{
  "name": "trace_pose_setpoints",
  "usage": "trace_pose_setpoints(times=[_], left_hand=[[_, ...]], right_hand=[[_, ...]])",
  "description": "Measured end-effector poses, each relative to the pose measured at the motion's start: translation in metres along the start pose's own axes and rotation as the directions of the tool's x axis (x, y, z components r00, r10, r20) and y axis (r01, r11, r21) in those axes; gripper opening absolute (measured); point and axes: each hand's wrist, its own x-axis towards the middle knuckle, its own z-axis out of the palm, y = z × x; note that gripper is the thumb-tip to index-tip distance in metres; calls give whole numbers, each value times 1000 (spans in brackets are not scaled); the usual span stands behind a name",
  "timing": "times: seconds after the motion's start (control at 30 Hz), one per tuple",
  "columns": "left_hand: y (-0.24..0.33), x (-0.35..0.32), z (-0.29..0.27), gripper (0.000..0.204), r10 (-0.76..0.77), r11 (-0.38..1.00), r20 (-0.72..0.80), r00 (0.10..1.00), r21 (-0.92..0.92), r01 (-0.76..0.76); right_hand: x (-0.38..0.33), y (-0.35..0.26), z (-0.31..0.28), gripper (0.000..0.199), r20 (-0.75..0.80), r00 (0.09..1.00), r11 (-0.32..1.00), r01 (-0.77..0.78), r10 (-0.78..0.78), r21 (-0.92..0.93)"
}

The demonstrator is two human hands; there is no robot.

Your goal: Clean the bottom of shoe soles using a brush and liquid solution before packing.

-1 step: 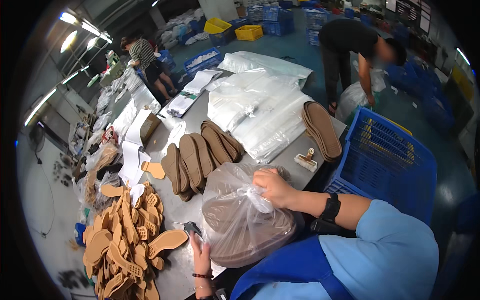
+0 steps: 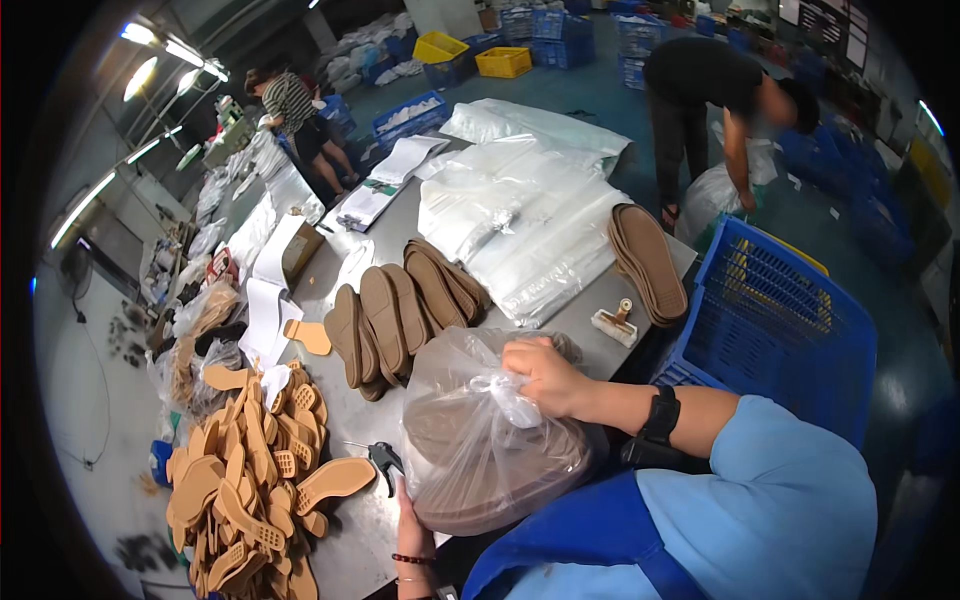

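A clear plastic bag (image 2: 470, 450) full of brown soles sits at the table's near edge, its neck gathered in a knot. My right hand (image 2: 545, 378) is closed on the bunched plastic beside that knot. Low against the bag's left side is my left hand (image 2: 412, 522), its fingers mostly hidden by the bag. A small black hand tool (image 2: 385, 458) with a thin metal tip lies just beyond it. Stacked brown soles (image 2: 385, 315) stand behind the bag. To the left is a large heap of tan soles (image 2: 240, 480).
Flat clear plastic bags (image 2: 520, 220) cover the far table. More brown soles (image 2: 648, 262) and a clamp-like metal piece (image 2: 615, 322) lie at its right edge. A blue crate (image 2: 770, 330) stands to the right. One person (image 2: 700, 90) bends over a bag; another (image 2: 300, 120) works far left.
My left hand has shifted in against the bag, and its fingers, visible before, are now mostly behind it. My right hand keeps its hold.
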Motion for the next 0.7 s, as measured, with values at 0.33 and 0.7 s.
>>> trace_pose_setpoints(times=[0.33,0.7], left_hand=[[18,-26,77,92,167,956,183,969,-269,-114],[263,205,378,76,563,816,555,612,-256,-519]], right_hand=[[92,-45,-141,18,124,930,784,215,-347,583],[167,56,-414,24,-540,691,844,532,-482,-72]])
